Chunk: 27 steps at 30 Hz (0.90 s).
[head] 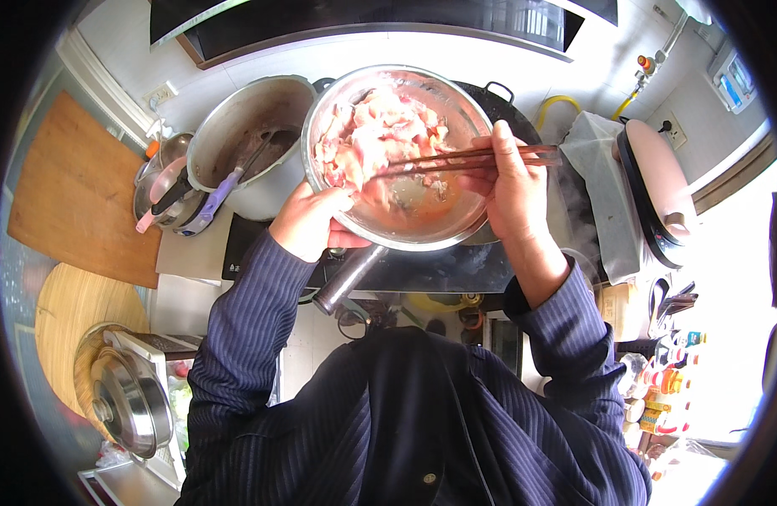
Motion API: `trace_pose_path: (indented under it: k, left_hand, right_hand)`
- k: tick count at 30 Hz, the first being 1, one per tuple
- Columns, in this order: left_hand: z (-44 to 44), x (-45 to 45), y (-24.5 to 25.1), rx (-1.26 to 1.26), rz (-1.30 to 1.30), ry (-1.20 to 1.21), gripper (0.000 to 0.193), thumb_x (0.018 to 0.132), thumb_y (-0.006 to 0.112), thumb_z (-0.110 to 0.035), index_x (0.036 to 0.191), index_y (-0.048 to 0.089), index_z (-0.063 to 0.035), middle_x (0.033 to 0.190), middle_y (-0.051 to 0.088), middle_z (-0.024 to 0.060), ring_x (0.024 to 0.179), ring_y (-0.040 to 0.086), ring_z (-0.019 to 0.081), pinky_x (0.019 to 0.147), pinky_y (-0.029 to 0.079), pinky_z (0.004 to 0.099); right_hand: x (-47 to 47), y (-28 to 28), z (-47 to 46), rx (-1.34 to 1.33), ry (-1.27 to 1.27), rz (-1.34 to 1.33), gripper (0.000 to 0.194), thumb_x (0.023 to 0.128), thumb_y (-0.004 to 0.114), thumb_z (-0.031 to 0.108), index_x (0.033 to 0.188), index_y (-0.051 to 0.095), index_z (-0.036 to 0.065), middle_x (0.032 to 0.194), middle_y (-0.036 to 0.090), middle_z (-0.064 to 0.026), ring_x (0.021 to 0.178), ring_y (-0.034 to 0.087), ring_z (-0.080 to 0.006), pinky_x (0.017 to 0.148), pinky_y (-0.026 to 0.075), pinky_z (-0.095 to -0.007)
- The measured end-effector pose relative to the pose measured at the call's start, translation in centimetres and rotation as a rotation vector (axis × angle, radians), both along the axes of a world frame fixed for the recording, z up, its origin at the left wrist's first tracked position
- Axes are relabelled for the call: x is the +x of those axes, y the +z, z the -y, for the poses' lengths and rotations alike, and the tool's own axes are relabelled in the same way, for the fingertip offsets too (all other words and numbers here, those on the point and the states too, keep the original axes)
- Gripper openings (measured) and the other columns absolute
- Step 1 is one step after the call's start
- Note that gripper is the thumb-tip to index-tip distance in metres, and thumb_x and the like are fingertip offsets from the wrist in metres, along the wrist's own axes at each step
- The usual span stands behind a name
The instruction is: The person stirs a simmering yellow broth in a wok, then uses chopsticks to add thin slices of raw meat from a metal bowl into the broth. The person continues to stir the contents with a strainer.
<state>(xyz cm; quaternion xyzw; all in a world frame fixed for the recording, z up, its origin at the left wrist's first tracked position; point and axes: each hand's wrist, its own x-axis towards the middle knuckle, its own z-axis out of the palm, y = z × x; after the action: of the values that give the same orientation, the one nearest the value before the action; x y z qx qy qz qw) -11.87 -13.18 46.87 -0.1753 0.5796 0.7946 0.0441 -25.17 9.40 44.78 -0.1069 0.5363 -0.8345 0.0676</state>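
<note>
A stainless steel bowl (398,237) is tilted over the stove, gripped at its lower left rim by my left hand (315,218). Raw sliced meat (382,136) is heaped in its upper left half, and a little reddish liquid shows below. My right hand (515,183) holds wooden chopsticks (451,162) across the bowl, their tips at the edge of the meat. Behind and beneath the bowl is a dark wok (515,114), mostly hidden. A metal pan handle (347,281) sticks out toward me under the bowl.
A deep aluminium pot (205,139) with a ladle stands left, beside several pans. Wooden boards (78,196) lean at the far left. A lidded steel pot (132,398) sits lower left. At right are a pink electric griddle (657,183), steam, and several seasoning bottles (663,382). The range hood (375,25) overhangs.
</note>
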Motion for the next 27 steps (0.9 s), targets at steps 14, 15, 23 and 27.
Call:
trace_pose_path:
  k: [14,15,23,27]
  left_hand:
    - [1.2,0.7,-0.2,0.112,-0.002,0.014,0.044,0.093,0.050,-0.012,0.135,0.041,-0.0028,0.115,0.064,0.0194,0.091,0.071,0.0299,0.073,0.063,0.0424]
    - [1.3,0.7,-0.3,0.114,-0.004,0.008,0.044,0.093,0.050,-0.012,0.135,0.041,-0.0025,0.115,0.064,0.0195,0.091,0.071,0.0300,0.073,0.063,0.0424]
    - [1.7,0.9,-0.2,0.123,0.007,0.040,0.041,0.093,0.050,-0.013,0.132,0.044,-0.0005,0.112,0.066,0.0195,0.091,0.071,0.0302,0.072,0.063,0.0424]
    - [3.1,1.0,-1.0,0.164,-0.041,-0.002,0.041,0.093,0.051,-0.013,0.132,0.046,-0.0005,0.115,0.065,0.0186,0.093,0.070,0.0293,0.071,0.063,0.0423]
  right_hand:
    - [-3.8,2.9,-4.6,-0.125,-0.097,-0.031,0.038,0.100,0.056,0.033,0.096,0.062,-0.005,0.082,0.070,-0.0175,0.068,0.072,-0.0218,0.058,0.061,-0.0271]
    - [-4.1,3.1,-4.9,-0.151,-0.090,-0.028,0.038,0.100,0.056,0.033,0.096,0.062,-0.005,0.082,0.070,-0.0179,0.068,0.072,-0.0223,0.058,0.061,-0.0274]
    - [-5.1,3.9,-5.4,-0.105,-0.138,-0.042,0.039,0.100,0.056,0.034,0.095,0.061,-0.005,0.081,0.070,-0.0197,0.069,0.072,-0.0244,0.058,0.062,-0.0285]
    - [-6.2,4.1,-6.5,-0.160,-0.118,-0.038,0.039,0.100,0.056,0.032,0.096,0.061,-0.006,0.085,0.069,-0.0215,0.072,0.072,-0.0265,0.060,0.062,-0.0302]
